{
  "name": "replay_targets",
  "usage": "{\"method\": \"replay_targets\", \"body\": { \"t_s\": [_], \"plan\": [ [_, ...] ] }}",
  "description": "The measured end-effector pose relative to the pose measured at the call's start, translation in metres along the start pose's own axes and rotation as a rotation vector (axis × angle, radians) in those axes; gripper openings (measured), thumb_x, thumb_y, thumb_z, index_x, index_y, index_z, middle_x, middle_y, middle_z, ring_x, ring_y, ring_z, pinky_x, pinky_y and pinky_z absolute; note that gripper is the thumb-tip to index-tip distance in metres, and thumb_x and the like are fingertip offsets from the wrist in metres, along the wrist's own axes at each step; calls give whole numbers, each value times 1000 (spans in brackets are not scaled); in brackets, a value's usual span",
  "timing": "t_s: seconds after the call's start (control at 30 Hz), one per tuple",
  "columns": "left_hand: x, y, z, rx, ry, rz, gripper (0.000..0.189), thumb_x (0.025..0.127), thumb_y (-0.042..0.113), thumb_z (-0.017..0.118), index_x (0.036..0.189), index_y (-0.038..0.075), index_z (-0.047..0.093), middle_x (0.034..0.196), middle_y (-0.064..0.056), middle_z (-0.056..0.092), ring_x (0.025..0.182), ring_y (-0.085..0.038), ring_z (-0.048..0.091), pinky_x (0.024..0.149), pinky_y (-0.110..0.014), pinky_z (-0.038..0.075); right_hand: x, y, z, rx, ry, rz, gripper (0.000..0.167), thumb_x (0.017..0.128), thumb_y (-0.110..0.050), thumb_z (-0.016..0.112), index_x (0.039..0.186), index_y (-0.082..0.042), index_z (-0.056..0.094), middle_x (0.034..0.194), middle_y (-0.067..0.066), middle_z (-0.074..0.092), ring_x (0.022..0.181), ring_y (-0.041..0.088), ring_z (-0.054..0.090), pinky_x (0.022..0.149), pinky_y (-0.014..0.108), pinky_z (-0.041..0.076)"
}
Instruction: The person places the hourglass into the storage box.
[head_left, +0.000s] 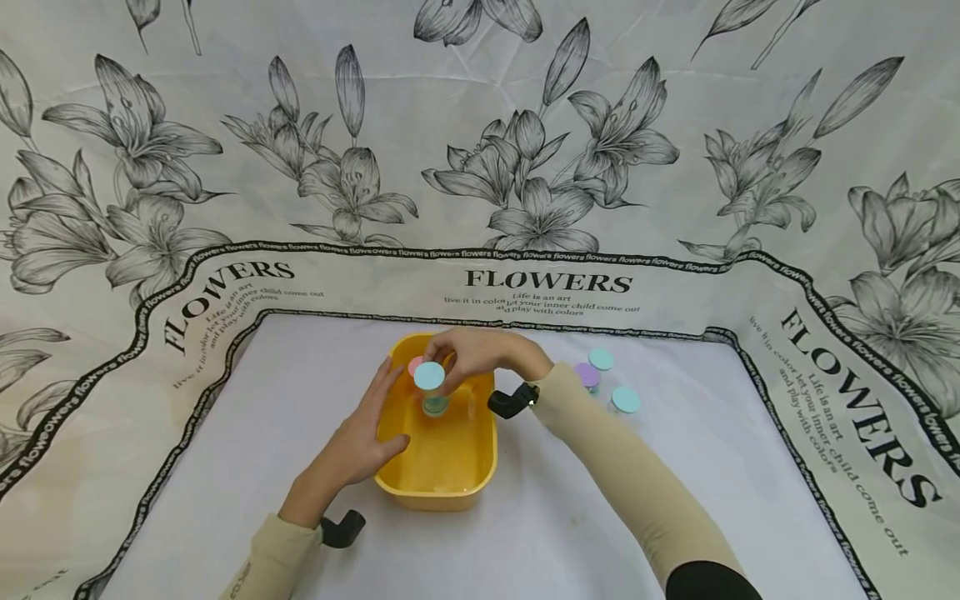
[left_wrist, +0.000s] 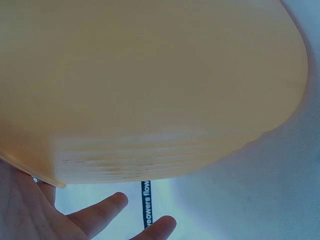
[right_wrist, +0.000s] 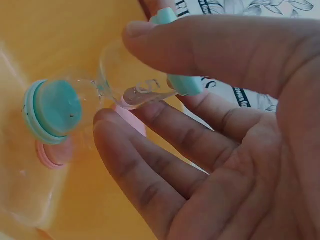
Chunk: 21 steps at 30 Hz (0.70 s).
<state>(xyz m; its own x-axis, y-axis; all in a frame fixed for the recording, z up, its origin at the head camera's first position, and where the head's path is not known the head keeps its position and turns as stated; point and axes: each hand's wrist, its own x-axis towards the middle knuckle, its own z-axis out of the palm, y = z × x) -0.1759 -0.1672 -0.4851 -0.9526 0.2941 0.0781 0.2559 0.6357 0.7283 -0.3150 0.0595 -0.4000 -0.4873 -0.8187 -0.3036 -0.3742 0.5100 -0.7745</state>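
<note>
The yellow tub (head_left: 437, 468) lies beneath your right grip (head_left: 471, 353), with your left grip (head_left: 362, 443) spread at its near rim. Your right thumb and fingers are clamped on the clear, teal-capped hourglass (head_left: 431, 385), inside the tub's outline; you can't tell if its base touches down. Expect it light, rigid, slippery and perhaps breakable; favour its wide caps over the slim waist.
</note>
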Motion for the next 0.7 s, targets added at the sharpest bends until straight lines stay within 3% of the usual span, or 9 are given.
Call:
{"method": "replay_targets", "body": {
  "t_s": [0.17,0.7],
  "plan": [
    [1,-1,0,3,6,7,99,86,21,64,167,29,9,175,7,-6,159,-37,19,117,-72,29,7,4,7,-26,-8,23,42,83,-12,84,121,-13,68,120,-1,71,114,16,64,103,34,53],
    [0,-2,1,-15,11,22,97,87,20,64,167,27,11,175,5,-5,159,-37,15,117,-73,25,24,8,27,-124,-22,43,40,86,-9,83,123,-9,69,138,9,66,126,28,65,104,36,55]
  ]
}}
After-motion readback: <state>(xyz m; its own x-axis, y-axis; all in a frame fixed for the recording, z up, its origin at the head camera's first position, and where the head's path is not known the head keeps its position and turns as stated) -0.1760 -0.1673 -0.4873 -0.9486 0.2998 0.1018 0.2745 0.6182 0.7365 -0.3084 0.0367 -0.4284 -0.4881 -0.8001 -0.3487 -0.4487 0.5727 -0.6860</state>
